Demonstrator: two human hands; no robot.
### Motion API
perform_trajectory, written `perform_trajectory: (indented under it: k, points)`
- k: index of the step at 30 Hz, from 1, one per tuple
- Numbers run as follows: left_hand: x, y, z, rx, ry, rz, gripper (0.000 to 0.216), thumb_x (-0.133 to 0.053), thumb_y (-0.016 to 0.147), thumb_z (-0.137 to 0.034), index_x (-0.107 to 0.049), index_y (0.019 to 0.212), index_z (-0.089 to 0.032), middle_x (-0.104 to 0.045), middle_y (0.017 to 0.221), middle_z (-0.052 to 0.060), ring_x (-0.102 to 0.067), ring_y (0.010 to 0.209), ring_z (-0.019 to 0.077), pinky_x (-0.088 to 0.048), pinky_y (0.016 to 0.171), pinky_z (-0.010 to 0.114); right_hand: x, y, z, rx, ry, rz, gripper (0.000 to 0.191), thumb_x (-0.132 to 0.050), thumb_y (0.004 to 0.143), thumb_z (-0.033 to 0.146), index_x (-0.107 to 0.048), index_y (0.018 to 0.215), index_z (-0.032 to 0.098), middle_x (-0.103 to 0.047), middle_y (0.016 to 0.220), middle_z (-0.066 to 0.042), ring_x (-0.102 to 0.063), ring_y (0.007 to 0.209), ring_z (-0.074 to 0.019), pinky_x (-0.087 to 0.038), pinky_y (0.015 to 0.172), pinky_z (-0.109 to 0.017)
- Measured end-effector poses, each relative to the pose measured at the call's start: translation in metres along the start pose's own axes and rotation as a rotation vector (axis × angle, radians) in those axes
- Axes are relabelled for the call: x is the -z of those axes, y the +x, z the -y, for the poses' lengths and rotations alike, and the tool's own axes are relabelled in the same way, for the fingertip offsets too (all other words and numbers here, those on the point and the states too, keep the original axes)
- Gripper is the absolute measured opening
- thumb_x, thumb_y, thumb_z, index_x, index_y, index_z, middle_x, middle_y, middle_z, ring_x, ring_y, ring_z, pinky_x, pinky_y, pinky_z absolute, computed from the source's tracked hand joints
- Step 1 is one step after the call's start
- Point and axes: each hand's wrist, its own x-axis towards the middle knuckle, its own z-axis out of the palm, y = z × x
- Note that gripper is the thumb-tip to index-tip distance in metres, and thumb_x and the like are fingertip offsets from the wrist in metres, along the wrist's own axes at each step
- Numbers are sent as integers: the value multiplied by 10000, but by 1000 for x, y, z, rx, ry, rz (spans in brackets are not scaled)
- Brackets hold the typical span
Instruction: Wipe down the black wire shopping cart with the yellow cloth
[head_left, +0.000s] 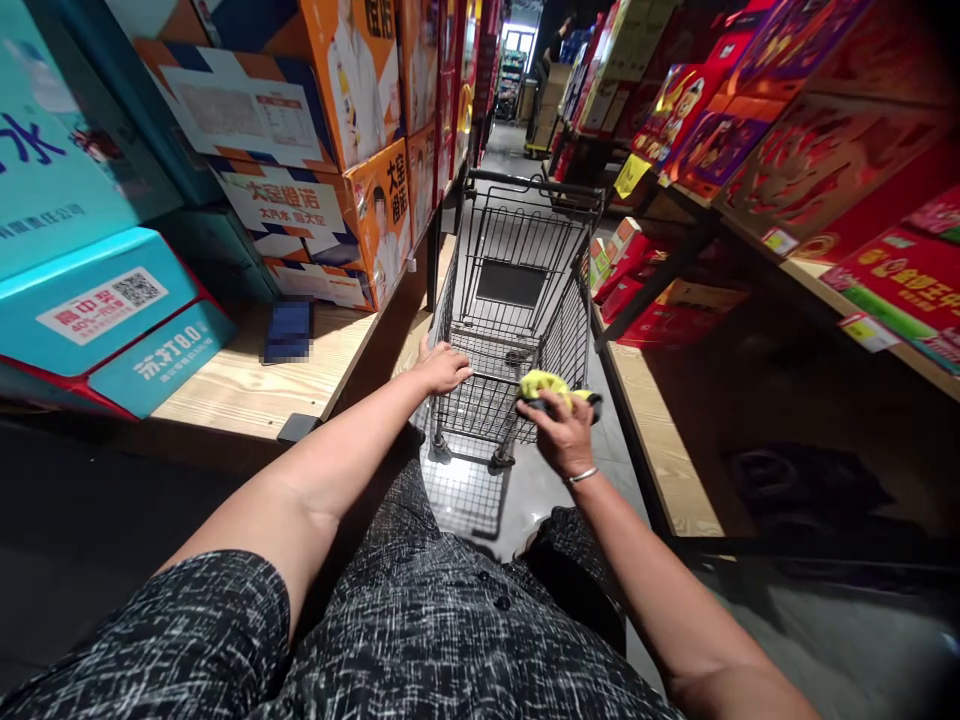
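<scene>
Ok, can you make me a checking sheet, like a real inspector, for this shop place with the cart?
Surface: pale wooden shelf at left; grey floor.
Things handled: black wire shopping cart; yellow-and-dark cloth.
Clutter: dark-blue item, pixelated, on the wooden shelf.
Hands: left hand curled over the cart's near rim; right hand holding the cloth by that rim.
Cables: nothing seen.
Surroundings: turquoise cartons and orange-and-white cartons at left, red boxes at right, a person far ahead.
</scene>
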Motion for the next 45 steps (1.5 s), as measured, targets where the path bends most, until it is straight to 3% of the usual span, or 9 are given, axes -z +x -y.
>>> perform_trajectory:
  k: [2,6,13,18,25,30,34,41,45]
  points:
    - [-5,-3,-16,-35,72,-68,309,-452,1000,-289,-733,1121,-252,-718,1228,79,-483,1353,315,1,1234,695,17,16,-10,-146,-47,-46,532,-622,843,95,-753,1244,418,-579,1369,-62,-410,1196,-322,-382,970,-473]
    - [-21,-5,-48,-115,17,-41,494,-538,889,-173,-610,1373,-241,-680,1334,88,-541,1306,268,-203,1240,549,24,37,6,-363,-48,37,653,-573,783,76,-694,1352,371,-543,1396,-101,-426,1105,-314,-399,871,-433]
    - [-26,-4,-42,-56,-112,-71,358,-619,872,-322,-648,1222,-249,-719,1253,42,-576,1232,258,-304,1124,453,23,60,46,-112,28,163,650,-585,818,134,-643,1418,379,-566,1417,-94,-466,1104,-298,-419,886,-407]
    - [-17,-1,-30,-34,-148,-29,341,-622,876,-389,-668,1191,-265,-732,1211,24,-589,1191,249,-275,1121,456,32,56,-6,-96,38,162,560,-613,809,185,-693,1347,321,-613,1325,-116,-505,1045,-290,-453,870,-409]
    - [-22,0,-30,-59,-174,-52,310,-644,849,-411,-664,1128,-277,-734,1140,11,-587,1161,247,-266,1110,444,26,27,-68,-228,144,-106,525,-572,737,106,-730,1205,283,-584,1231,-116,-540,1104,-298,-482,978,-505]
    - [-18,1,-23,-22,-185,-56,279,-641,836,-408,-666,1079,-272,-740,1048,0,-588,1115,251,-262,1098,448,3,7,-28,-175,286,-180,488,-564,755,102,-733,1184,264,-549,1221,-114,-550,1158,-283,-498,1022,-498]
    - [-15,2,-17,13,-179,-29,262,-636,835,-395,-670,1059,-263,-744,1019,1,-580,1119,264,-257,1089,465,-4,0,4,-26,269,-107,421,-578,849,119,-766,1172,313,-586,1226,-86,-541,1089,-253,-521,972,-447]
    - [-12,6,-17,3,-169,9,274,-611,858,-415,-657,1086,-270,-742,1060,17,-574,1155,269,-266,1111,486,9,13,-28,-110,183,-145,374,-559,907,167,-788,1160,318,-600,1222,-104,-531,1074,-283,-481,991,-487]
    - [-14,6,-29,38,-139,4,335,-546,894,-326,-644,1201,-235,-670,1332,85,-507,1328,292,-190,1200,540,-15,-3,-27,-106,214,-123,392,-560,915,165,-786,1160,372,-572,1206,-84,-511,1102,-275,-462,1054,-516]
